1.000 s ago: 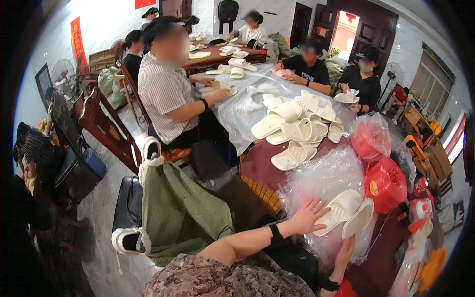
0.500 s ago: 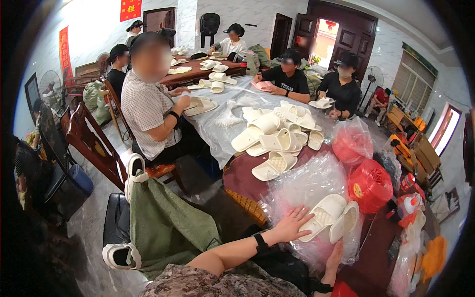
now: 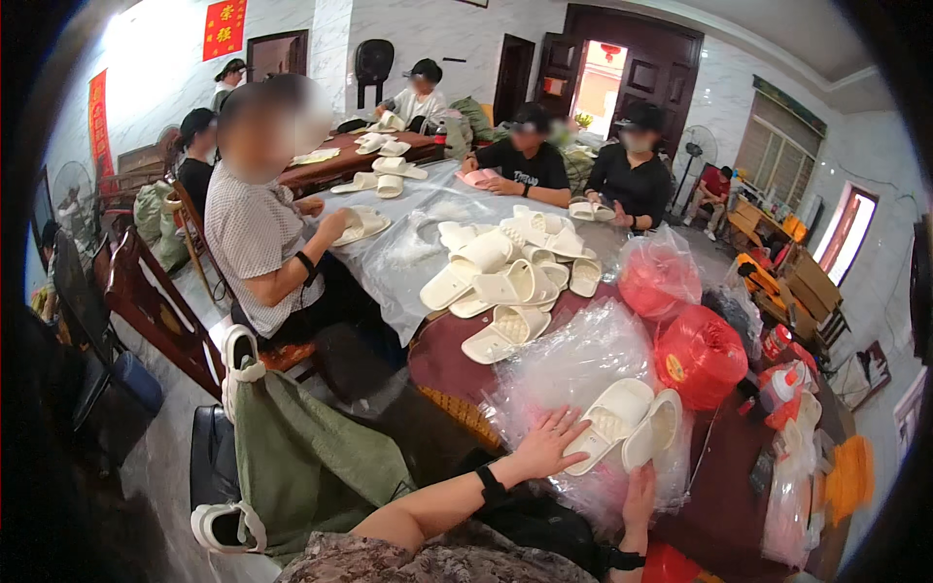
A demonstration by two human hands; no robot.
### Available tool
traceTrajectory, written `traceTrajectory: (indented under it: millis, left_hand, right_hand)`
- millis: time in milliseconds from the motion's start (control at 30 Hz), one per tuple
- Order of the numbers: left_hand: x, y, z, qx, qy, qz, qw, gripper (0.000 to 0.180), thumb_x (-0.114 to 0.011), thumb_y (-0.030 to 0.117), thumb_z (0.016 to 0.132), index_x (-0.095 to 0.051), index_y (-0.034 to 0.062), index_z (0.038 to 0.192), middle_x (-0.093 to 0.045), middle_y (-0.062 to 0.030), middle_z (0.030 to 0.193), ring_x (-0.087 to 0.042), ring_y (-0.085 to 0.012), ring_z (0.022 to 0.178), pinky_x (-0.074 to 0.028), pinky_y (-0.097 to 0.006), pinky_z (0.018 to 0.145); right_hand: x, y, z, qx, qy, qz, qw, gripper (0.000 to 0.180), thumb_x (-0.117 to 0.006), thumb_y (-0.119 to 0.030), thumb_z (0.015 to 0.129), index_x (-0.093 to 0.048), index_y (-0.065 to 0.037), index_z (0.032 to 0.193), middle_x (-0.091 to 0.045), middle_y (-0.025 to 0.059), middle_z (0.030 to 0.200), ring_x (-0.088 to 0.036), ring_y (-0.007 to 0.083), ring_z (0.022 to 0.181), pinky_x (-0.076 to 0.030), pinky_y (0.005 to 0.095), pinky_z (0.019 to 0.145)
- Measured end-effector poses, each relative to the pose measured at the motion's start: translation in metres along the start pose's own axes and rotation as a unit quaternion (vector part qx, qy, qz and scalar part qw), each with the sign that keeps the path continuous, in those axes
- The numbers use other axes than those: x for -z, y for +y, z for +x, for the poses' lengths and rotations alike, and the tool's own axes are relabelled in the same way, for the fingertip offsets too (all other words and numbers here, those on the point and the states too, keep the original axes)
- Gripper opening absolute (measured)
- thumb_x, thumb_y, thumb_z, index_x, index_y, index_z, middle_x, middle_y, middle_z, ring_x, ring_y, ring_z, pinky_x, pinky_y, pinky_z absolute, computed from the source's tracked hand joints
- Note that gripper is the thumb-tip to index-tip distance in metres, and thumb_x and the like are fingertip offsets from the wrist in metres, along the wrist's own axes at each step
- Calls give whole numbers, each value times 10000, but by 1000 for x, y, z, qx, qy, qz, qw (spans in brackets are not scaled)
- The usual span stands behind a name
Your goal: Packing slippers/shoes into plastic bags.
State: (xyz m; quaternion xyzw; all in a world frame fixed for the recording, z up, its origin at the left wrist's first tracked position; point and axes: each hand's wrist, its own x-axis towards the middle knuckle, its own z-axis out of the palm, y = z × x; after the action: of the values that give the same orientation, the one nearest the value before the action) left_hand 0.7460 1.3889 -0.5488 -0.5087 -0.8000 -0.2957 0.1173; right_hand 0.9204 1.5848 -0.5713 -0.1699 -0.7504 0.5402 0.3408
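A pair of cream slippers, the left slipper (image 3: 614, 420) and the right slipper (image 3: 649, 433), lies side by side on a stack of clear plastic bags (image 3: 573, 355) at the table's near edge. My left hand (image 3: 547, 445) rests flat on the bags with fingers spread, its fingertips at the left slipper's edge. Beside the near end of the right slipper is my right hand (image 3: 638, 497), fingers stretched out and close to its sole. Neither hand is closed around a slipper. Farther up the table, several cream slippers (image 3: 486, 255) form a loose pile.
Red twine rolls (image 3: 700, 358) stand right of the bags. A green sack (image 3: 306, 452) with white shoe-like shapes at its corners is at lower left. Across the table, a person in a patterned shirt (image 3: 255, 214) handles a slipper; another person holds a pink slipper (image 3: 477, 177).
My view has shifted, so the scene sits farther left. My right hand has come closer to the near end of the right slipper. My left hand stays beside the left slipper.
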Motion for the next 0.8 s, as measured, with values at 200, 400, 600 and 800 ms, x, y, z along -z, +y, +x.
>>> traceTrajectory:
  millis: [200, 400, 600, 800]
  left_hand:
    - [14, -12, 8, 0, -81, -62, 995, 713, -523, 557, 925, -371, 134, 1480, -317, -214, 1531, -251, -446, 1418, -213, -524, 1151]
    - [138, 47, 33, -87, -70, -309, 945, 530, -694, 242, 881, -532, 68, 1354, -418, -180, 1479, -343, -407, 1386, -320, -480, 1109]
    - [298, 126, 14, -379, 83, -405, 828, 143, -697, 142, 853, -716, 31, 942, -705, -174, 1008, -671, -389, 971, -561, -444, 795]
    - [370, 159, 0, -399, 190, -587, 679, 221, -701, 245, 879, -721, 187, 1091, -609, -73, 1237, -555, -210, 1146, -536, -352, 889]
  right_hand:
    - [1, -24, -4, -10, 2, -63, 998, 388, -515, -170, 968, -543, 53, 1283, -500, 193, 1393, -441, 301, 1311, -301, 381, 1111]
    - [-9, -49, 11, 94, -28, -67, 993, 365, -473, -118, 956, -548, 48, 1272, -543, 193, 1348, -494, 314, 1257, -344, 387, 1072]
    - [-1, -47, 1, 71, -19, -73, 995, 373, -502, -158, 962, -549, 29, 1280, -557, 192, 1328, -496, 322, 1249, -333, 405, 1081]
    - [-3, -33, 4, 55, 2, -68, 996, 371, -516, -165, 961, -553, 22, 1279, -539, 195, 1349, -476, 332, 1267, -321, 409, 1089]
